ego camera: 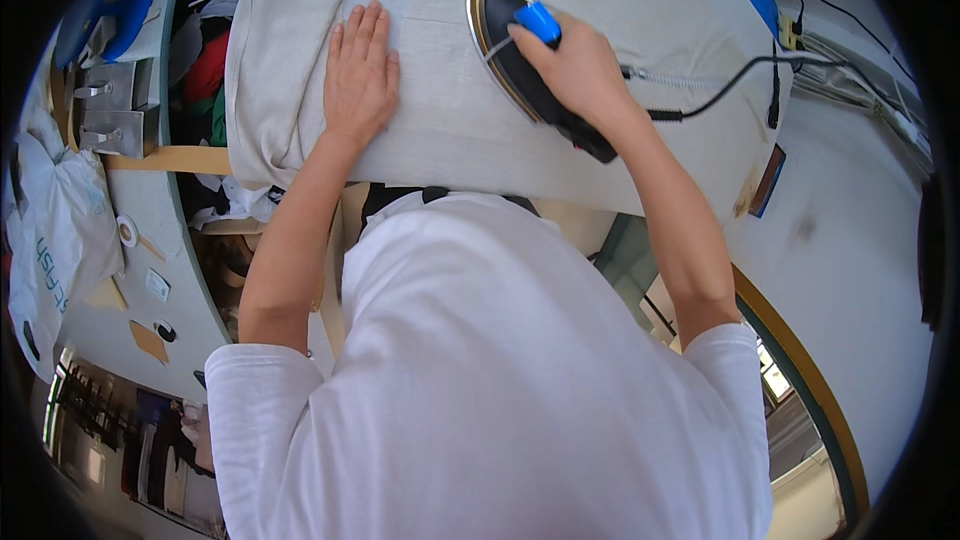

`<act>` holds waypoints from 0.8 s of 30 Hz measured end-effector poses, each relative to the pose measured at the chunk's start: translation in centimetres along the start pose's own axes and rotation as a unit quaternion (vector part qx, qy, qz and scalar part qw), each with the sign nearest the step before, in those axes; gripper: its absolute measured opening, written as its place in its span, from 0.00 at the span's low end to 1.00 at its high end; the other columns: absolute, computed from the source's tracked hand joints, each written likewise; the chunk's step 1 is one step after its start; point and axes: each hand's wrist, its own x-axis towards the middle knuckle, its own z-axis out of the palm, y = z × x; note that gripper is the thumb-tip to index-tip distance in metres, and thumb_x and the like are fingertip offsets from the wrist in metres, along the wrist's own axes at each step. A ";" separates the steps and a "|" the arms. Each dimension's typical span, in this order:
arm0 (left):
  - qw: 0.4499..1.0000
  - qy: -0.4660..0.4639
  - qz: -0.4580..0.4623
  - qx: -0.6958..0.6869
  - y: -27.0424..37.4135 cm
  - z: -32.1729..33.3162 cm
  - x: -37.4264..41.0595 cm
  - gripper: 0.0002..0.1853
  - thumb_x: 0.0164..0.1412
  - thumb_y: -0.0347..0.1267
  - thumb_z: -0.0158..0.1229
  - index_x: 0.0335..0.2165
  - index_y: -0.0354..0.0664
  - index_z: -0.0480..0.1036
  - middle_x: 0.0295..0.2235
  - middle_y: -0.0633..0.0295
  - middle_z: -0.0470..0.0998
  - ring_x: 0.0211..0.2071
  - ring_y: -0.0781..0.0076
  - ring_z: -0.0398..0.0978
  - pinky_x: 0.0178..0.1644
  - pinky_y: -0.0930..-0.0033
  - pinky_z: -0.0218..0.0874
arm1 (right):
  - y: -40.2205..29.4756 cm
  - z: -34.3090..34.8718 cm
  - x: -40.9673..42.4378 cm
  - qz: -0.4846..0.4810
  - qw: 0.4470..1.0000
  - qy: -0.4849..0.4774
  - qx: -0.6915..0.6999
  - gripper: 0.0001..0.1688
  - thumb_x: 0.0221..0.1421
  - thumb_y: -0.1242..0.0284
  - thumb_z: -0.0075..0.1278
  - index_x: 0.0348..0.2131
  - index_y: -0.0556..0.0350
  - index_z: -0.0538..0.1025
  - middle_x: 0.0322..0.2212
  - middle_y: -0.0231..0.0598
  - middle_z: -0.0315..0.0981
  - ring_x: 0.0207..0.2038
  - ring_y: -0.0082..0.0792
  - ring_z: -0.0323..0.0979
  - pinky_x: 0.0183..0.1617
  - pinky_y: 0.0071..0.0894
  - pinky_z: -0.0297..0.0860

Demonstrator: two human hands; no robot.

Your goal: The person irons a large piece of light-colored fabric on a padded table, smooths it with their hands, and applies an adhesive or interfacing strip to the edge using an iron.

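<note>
Beige cloth (442, 101) is spread over the padded pressing table in front of me. My left hand (362, 79) lies palm down on it, fingers extended and thumb slightly apart, holding nothing. To its left the cloth gathers in long loose folds (277, 52). My right hand (581, 71) grips the handle of a black electric iron (506, 64) with a blue part (537, 22) near the thumb. The iron's pointed, silver-edged front faces away from me, its sole down towards the cloth. Its black cord (720, 99) leaves from the rear and runs right.
On the left, a grey worktop (150, 199) carries metal boxes (112, 131), a white plastic bag (64, 225) and a tape roll (127, 231). Piled fabrics (206, 67) fill the space beside the pressing table. Cables (862, 86) run along the wall at right.
</note>
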 end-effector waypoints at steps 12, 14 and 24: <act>0.996 0.051 -0.014 -0.073 -0.6 0.1 -0.5 0.29 0.61 0.26 0.52 0.61 0.33 0.62 0.63 0.50 0.62 0.66 0.52 0.57 0.71 0.52 0.45 | -6.9 2.0 0.8 -0.044 0.995 -0.076 -0.054 0.31 0.57 0.52 0.55 0.32 0.69 0.79 0.26 0.61 0.78 0.31 0.59 0.78 0.38 0.49 0.74; 0.994 0.064 -0.015 -0.091 -0.8 0.4 -0.4 0.29 0.60 0.26 0.52 0.60 0.32 0.62 0.63 0.49 0.63 0.66 0.51 0.58 0.71 0.52 0.45 | -7.1 2.0 1.7 -0.038 0.996 -0.059 -0.056 0.31 0.57 0.51 0.55 0.32 0.69 0.79 0.26 0.60 0.78 0.31 0.59 0.78 0.39 0.48 0.73; 0.987 -0.083 0.128 -0.047 6.4 1.4 1.3 0.34 0.65 0.40 0.53 0.64 0.35 0.57 0.67 0.55 0.57 0.69 0.58 0.51 0.72 0.51 0.40 | 5.5 -1.8 -3.4 0.112 0.994 0.015 0.007 0.33 0.57 0.47 0.53 0.36 0.63 0.79 0.29 0.61 0.78 0.35 0.60 0.77 0.41 0.48 0.71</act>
